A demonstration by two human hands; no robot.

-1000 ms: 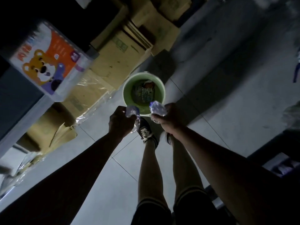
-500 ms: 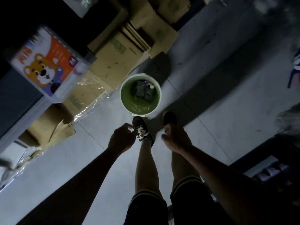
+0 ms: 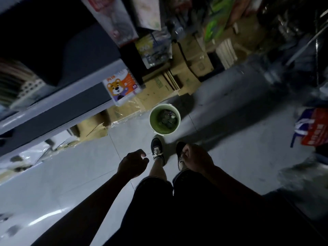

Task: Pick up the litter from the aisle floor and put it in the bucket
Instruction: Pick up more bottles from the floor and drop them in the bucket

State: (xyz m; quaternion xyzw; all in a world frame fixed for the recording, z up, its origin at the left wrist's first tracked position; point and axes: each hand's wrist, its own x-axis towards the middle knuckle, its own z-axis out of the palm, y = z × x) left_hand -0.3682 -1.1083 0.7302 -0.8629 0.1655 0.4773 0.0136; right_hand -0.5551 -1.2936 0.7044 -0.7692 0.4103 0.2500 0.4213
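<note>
left hand now empty, hanging loosely curled | right hand same | litter just dropped, now lying in bucket | person standing up, backing off; this load done

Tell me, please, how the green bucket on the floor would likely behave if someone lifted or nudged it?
The bucket looks like thin plastic holding only crumpled wrappers, so it is probably light. Standing upright on smooth floor tiles, it would likely slide when nudged. Its tall shape suggests a high push might tip it.
</note>
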